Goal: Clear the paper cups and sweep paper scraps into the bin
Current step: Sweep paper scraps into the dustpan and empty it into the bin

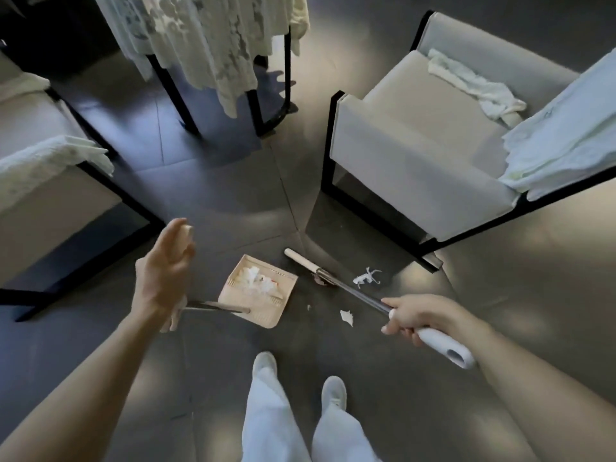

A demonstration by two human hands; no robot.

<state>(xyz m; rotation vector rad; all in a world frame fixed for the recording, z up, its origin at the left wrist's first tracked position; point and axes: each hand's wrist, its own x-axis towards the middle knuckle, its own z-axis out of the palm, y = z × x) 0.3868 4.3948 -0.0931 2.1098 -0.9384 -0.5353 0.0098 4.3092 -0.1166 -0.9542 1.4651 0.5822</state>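
A beige dustpan (258, 306) lies on the dark tiled floor in front of me, with white paper scraps (258, 281) piled inside it. Its metal pole runs left and up into my left hand (163, 271), which is closed on the beige grip at the top. My right hand (413, 316) grips the white handle of a broom (353, 293). The broom's head (305, 261) rests on the floor just right of the dustpan. Loose scraps lie nearby: a crumpled one (366, 278) beyond the broom pole and a smaller one (346, 316) closer to my feet.
A grey armchair (410, 155) with black frame and white cloths stands at the right. Another seat (50, 201) is at the left. A black-legged table (266, 105) draped in lace cloth stands ahead. My white shoes (333, 391) are below the dustpan.
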